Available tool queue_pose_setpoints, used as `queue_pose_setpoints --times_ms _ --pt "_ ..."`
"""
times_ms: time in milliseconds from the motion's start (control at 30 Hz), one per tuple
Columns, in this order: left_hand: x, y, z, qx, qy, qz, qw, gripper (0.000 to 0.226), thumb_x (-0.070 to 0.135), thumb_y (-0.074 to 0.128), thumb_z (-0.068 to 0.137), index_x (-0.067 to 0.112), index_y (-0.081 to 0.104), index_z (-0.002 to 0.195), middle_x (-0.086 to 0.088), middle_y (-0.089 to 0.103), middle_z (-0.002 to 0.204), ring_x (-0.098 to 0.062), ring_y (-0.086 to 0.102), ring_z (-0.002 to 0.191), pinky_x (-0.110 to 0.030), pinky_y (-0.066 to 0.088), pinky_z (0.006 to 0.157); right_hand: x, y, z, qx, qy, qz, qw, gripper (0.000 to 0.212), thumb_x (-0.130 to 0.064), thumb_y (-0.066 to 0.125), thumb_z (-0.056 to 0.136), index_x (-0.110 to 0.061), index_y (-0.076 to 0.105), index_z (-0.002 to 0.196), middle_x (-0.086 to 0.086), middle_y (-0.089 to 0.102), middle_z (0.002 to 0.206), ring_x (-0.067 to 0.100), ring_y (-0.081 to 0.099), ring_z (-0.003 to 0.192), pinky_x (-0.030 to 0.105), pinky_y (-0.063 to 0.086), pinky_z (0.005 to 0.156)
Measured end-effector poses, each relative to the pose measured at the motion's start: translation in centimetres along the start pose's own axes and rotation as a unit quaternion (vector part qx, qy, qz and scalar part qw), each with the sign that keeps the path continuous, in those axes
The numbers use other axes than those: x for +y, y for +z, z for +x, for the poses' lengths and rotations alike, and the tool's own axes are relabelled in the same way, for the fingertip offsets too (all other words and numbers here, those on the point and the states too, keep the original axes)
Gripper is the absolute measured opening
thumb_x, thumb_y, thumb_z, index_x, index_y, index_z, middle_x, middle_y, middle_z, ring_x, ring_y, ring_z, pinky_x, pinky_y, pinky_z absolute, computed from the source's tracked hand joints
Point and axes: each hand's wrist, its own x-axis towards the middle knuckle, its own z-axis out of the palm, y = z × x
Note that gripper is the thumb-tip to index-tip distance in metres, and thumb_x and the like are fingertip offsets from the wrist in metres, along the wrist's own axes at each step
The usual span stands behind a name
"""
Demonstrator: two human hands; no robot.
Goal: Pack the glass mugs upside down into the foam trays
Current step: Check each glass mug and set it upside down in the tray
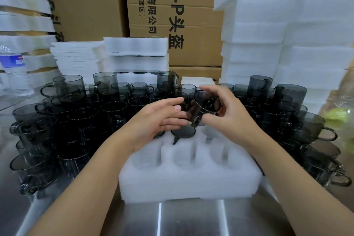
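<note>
shiny metal table (pixel 191 220) here, a white foam tray (pixel 189 184) sitting at the near middle, dark glass mugs (pixel 76 120) crowding the left side, more mugs (pixel 287 113) packed on the right, a water bottle (pixel 14 74) standing far left, stacks of foam (pixel 277 44) along the back.

We see our left hand (pixel 161 120) and right hand (pixel 231 111) bare, with slim fingers (pixel 214 90). Both forearms (pixel 107 159) are bare too, right down to the lower edge of view. One short-trimmed nail (pixel 177 107) shows on the left hand.
</note>
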Motion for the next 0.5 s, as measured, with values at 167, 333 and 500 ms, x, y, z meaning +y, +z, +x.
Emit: queue_pose_setpoints --times_ms 167,333,500 --pt "-0.1 0.0 0.1 0.007 0.0 0.024 1.0 0.024 0.015 0.051 0.095 0.021 0.061 0.116 -0.005 0.074 0.103 -0.017 0.071 0.094 -0.018 0.054 0.072 0.1 -2.0 0.4 -0.053 0.068 -0.013 0.996 0.048 -0.031 0.065 0.058 -0.042 0.058 0.104 -0.016 0.059 0.104 -0.008 0.053 0.078 0.011 0.04 0.07" --pt "-0.1 0.0 0.0 0.01 0.004 0.032 0.999 0.023 0.016 0.049 0.096 0.02 0.063 0.114 -0.004 0.074 0.103 -0.017 0.071 0.093 -0.018 0.054 0.072 0.6 -3.5 0.6 -0.11 0.12 -0.091 0.982 0.051 -0.043 0.064 0.05 -0.044 0.056 0.1 -0.012 0.058 0.103 0.005 0.056 0.084 0.024 0.042 0.071" --pt "-0.1 0.0 0.0 0.01 0.005 0.038 0.999 0.022 0.018 0.049 0.097 0.019 0.064 0.113 -0.004 0.074 0.102 -0.014 0.071 0.09 -0.017 0.053 0.072 0.7 -3.2 0.3 -0.15 0.117 -0.104 0.976 0.049 -0.021 0.073 0.068 -0.042 0.053 0.107 -0.012 0.055 0.11 0.01 0.058 0.099 0.042 0.05 0.089"
